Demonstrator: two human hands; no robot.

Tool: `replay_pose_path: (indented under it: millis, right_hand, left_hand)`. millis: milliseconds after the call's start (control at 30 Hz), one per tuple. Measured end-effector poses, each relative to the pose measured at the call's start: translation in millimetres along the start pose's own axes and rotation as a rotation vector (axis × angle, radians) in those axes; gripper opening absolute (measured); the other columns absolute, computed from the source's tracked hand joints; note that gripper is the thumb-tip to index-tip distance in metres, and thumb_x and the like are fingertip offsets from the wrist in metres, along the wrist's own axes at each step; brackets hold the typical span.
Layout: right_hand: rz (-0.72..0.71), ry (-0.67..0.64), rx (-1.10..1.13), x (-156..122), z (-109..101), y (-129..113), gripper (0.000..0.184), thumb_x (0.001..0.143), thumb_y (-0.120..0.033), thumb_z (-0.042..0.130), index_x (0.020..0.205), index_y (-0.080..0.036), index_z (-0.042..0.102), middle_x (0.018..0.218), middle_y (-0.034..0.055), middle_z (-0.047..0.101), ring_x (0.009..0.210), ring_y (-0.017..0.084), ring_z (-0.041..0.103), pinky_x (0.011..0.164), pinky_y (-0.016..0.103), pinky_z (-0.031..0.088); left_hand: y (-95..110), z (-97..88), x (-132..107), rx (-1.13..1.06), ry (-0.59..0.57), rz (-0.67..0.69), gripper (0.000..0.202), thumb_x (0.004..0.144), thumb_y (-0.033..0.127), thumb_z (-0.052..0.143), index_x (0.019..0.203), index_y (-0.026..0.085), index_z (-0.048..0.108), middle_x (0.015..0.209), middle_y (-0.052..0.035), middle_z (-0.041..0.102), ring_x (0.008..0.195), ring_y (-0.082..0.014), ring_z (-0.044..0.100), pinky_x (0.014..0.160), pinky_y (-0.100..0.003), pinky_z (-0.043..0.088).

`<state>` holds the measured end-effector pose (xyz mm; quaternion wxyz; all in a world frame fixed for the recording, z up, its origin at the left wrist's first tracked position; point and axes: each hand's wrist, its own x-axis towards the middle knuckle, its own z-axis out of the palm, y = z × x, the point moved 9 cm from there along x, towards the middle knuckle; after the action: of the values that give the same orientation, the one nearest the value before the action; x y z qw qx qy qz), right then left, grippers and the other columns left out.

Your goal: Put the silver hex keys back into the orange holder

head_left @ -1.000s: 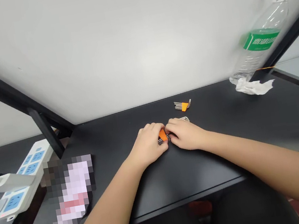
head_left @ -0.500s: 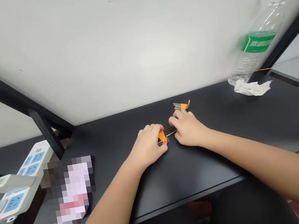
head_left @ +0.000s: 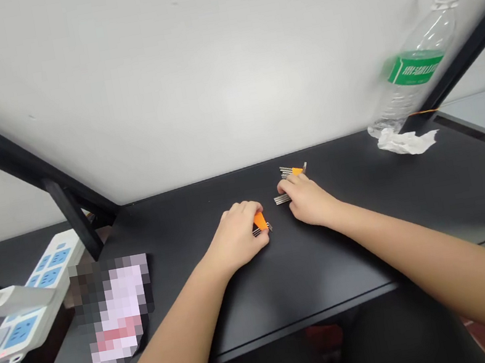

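Observation:
My left hand [head_left: 239, 236] is closed around an orange hex key holder [head_left: 259, 221] with several metal keys in it, held low over the black tabletop. Just to its right, my right hand [head_left: 310, 199] is bent down with curled fingers on several metal hex keys [head_left: 282, 199], whose ends stick out to the left of the fingers. How these keys are gripped is hidden under the hand. Right behind the right fingers lies another orange holder [head_left: 297, 171] with hex keys, partly covered by the hand.
At the back right stand a clear plastic bottle [head_left: 417, 68] with a green label and a crumpled tissue [head_left: 407, 142]. To the left lie a blurred-out phone-like object [head_left: 119, 309] with a white cable and a white power strip [head_left: 45, 285]. Black frame bars flank the tabletop [head_left: 267, 296].
My right hand has drawn back to the right from the left holder. The thin rod between the hands no longer shows there, and several key ends now show beside the right fingers.

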<state>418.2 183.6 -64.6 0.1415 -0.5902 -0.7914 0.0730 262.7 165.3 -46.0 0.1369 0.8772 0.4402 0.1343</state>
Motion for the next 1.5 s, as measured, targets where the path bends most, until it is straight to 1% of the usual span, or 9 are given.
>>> replay_pose_path:
  millis: [167, 267, 367, 600, 867, 1033, 1133, 1333, 1500]
  right_hand:
    - [0.003, 0.062, -0.028, -1.9, -7.2, -1.9, 0.032, 0.082, -0.007, 0.055, 0.112, -0.018, 0.059, 0.117, 0.0130, 0.061, 0.108, 0.029, 0.052, 0.089, 0.040, 0.045]
    - [-0.100, 0.124, -0.015, -7.6, -14.0, -19.6, 0.019, 0.086, -0.013, 0.057, 0.105, -0.017, 0.062, 0.110, 0.0118, 0.061, 0.102, 0.027, 0.053, 0.089, 0.039, 0.044]
    - [-0.222, 0.073, 0.070, -14.1, -7.9, -42.4, 0.005, 0.092, -0.019, 0.058, 0.092, -0.018, 0.063, 0.098, 0.0073, 0.061, 0.093, 0.022, 0.052, 0.084, 0.035, 0.044]
    - [-0.267, 0.021, 0.094, -17.4, 4.7, -58.5, 0.010, 0.095, -0.022, 0.056, 0.089, -0.018, 0.063, 0.093, 0.0052, 0.059, 0.089, 0.020, 0.051, 0.081, 0.033, 0.041]
    - [-0.143, 0.007, 0.043, -16.2, 2.5, -53.3, 0.010, 0.091, -0.027, 0.057, 0.094, -0.019, 0.063, 0.096, 0.0060, 0.059, 0.091, 0.022, 0.055, 0.082, 0.038, 0.039]
    - [-0.099, 0.009, -0.005, -16.1, 0.0, -49.9, 0.006, 0.086, -0.023, 0.058, 0.090, -0.019, 0.059, 0.097, 0.0074, 0.058, 0.091, 0.023, 0.053, 0.080, 0.038, 0.038]
    - [-0.060, 0.021, -0.077, -15.2, -3.9, -41.5, 0.010, 0.082, -0.022, 0.060, 0.091, -0.019, 0.058, 0.103, 0.0104, 0.058, 0.095, 0.027, 0.051, 0.079, 0.039, 0.038]
    - [0.020, 0.044, -0.065, -11.4, -9.6, -15.6, 0.027, 0.080, -0.018, 0.061, 0.106, -0.021, 0.057, 0.122, 0.0131, 0.057, 0.116, 0.032, 0.047, 0.090, 0.046, 0.040]
    - [0.040, -0.018, -0.046, -7.4, -8.1, -0.9, 0.028, 0.084, -0.017, 0.058, 0.111, -0.022, 0.056, 0.125, 0.0127, 0.059, 0.114, 0.031, 0.051, 0.085, 0.044, 0.044]
  left_hand:
    - [-0.2, -0.1, -0.1, 0.001, 0.013, 0.008, 0.026, 0.085, 0.027, 0.066, 0.109, 0.024, 0.058, 0.105, -0.0041, 0.069, 0.099, -0.0263, 0.060, 0.088, -0.043, 0.045]
    - [0.0, -0.1, -0.4, 0.006, 0.016, 0.018, 0.026, 0.085, 0.027, 0.066, 0.109, 0.025, 0.057, 0.106, -0.0040, 0.069, 0.100, -0.0267, 0.061, 0.086, -0.042, 0.045]
    - [0.8, -0.1, -0.6, 0.010, 0.016, 0.028, 0.025, 0.084, 0.026, 0.065, 0.108, 0.025, 0.057, 0.106, -0.0037, 0.069, 0.100, -0.0267, 0.061, 0.085, -0.041, 0.045]
    - [5.3, -0.8, 1.4, 0.025, 0.019, 0.043, 0.023, 0.085, 0.027, 0.063, 0.107, 0.024, 0.058, 0.107, -0.0040, 0.069, 0.098, -0.0262, 0.060, 0.085, -0.042, 0.045]
    - [7.3, 1.9, 1.3, 0.016, -0.002, 0.046, 0.019, 0.084, 0.025, 0.063, 0.102, 0.024, 0.058, 0.103, -0.0032, 0.068, 0.098, -0.0260, 0.059, 0.086, -0.043, 0.044]
    - [6.6, 1.6, 1.5, 0.026, -0.001, 0.035, 0.019, 0.082, 0.026, 0.064, 0.100, 0.023, 0.056, 0.101, -0.0036, 0.068, 0.096, -0.0258, 0.058, 0.084, -0.043, 0.044]
    - [5.5, 0.8, 1.5, 0.014, -0.001, 0.024, 0.021, 0.082, 0.026, 0.066, 0.101, 0.023, 0.056, 0.101, -0.0038, 0.068, 0.096, -0.0259, 0.059, 0.085, -0.043, 0.045]
    - [0.4, -0.5, 0.6, 0.002, 0.004, -0.004, 0.022, 0.083, 0.026, 0.067, 0.103, 0.024, 0.058, 0.101, -0.0050, 0.068, 0.097, -0.0269, 0.061, 0.089, -0.045, 0.046]
    - [-0.5, -0.3, 0.4, 0.001, 0.008, -0.004, 0.022, 0.083, 0.026, 0.067, 0.103, 0.024, 0.058, 0.102, -0.0049, 0.068, 0.097, -0.0266, 0.060, 0.090, -0.044, 0.046]
